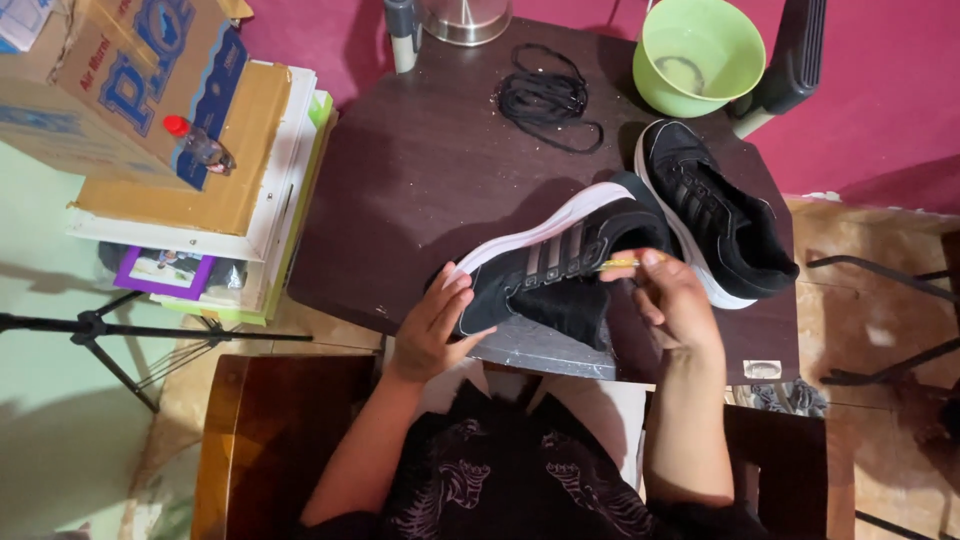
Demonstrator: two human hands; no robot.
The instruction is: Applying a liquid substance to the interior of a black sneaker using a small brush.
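the left hand [432,330] is spread open, palm and fingers pressed against the toe end of a black sneaker [560,262] tipped on its side, white sole turned away from the person. the right hand [672,300] is closed, fingertips pinching a thin yellowish tool [620,264] whose tip meets the shoe's upper near the stripes; what kind of tool it is cannot be made out. the shoe rests at the near edge of the dark counter [420,190], with a black cloth [562,308] bunched beneath it.

just beyond and to the right stands the second black sneaker [718,212], upright, touching or nearly touching the held one. farther back lie loose black laces [548,98], then a green bowl [698,52] and a metal pot [464,18] cut off by the top edge. left of the counter, a stack of cardboard boxes [190,140] carries a small red-capped bottle [196,142]. a tripod [100,330] stands on the floor below.
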